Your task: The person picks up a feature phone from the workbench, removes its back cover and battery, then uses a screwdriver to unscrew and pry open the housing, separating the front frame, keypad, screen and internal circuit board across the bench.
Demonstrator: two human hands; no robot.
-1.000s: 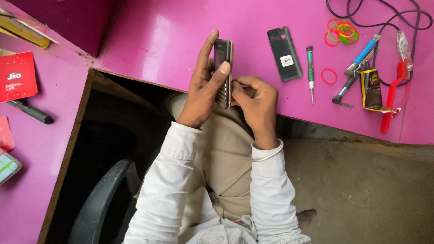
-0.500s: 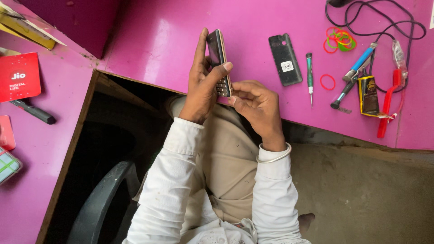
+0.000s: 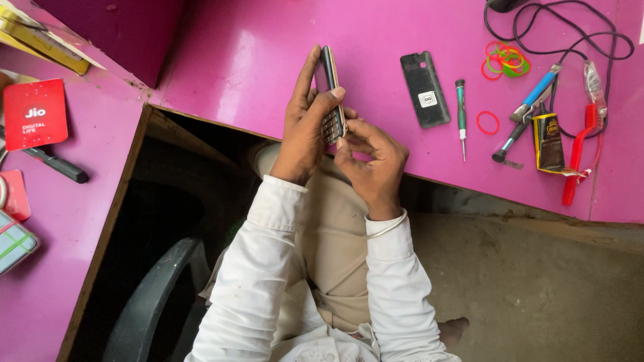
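Standing near upright at frame centre, the keypad phone (image 3: 330,94) is clenched in the left hand (image 3: 305,124); its lower end is pinched by the right hand (image 3: 372,157), just below.

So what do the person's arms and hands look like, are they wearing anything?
Both arms are in long white shirt sleeves with buttoned cuffs. The left sleeve has a few faint specks of dirt on it, and the right sleeve looks a bit wrinkled. The left hand and right hand are bare: no gloves. No rings or watch show.
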